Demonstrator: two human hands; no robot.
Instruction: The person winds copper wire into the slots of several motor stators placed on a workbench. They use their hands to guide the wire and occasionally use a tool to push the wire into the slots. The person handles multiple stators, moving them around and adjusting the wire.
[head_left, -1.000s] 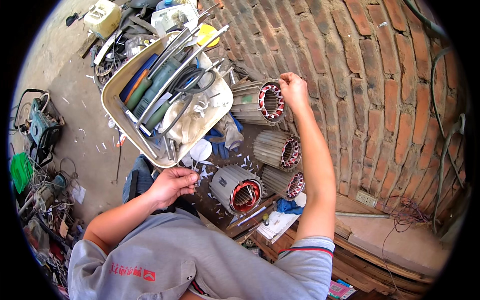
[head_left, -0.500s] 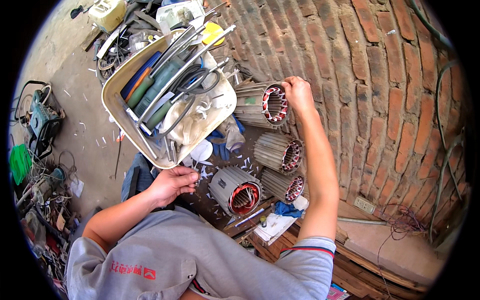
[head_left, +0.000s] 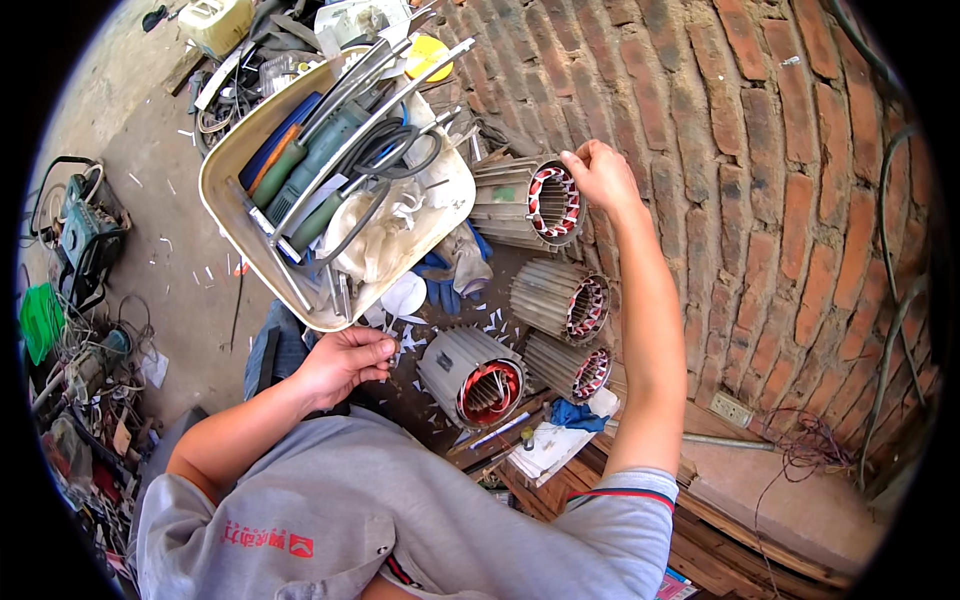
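Observation:
My right hand (head_left: 603,175) grips the upper right rim of the farthest motor stator (head_left: 508,205), its fingers curled at the edge. This ribbed grey housing lies on its side and shows red and white windings round its open end. Below it lie two similar stators, a middle one (head_left: 545,297) and a lower one (head_left: 556,362). A fourth stator (head_left: 450,370), with loose red wire inside, rests nearer me. Left of that one, my left hand (head_left: 352,365) is closed in a pinch on something small that I cannot make out.
A cream tub (head_left: 222,205) holds power tools, rods and a dark cable, just beyond my left hand. Blue-grey gloves (head_left: 455,275) lie beside it. A brick wall (head_left: 740,200) rises on the right. Machines and tangled wires (head_left: 85,370) crowd the left; paper scraps litter the floor.
Little differs. The view has shifted slightly, and my right hand stays at the far stator's rim with its fingers a little moved. My left hand keeps its pinch.

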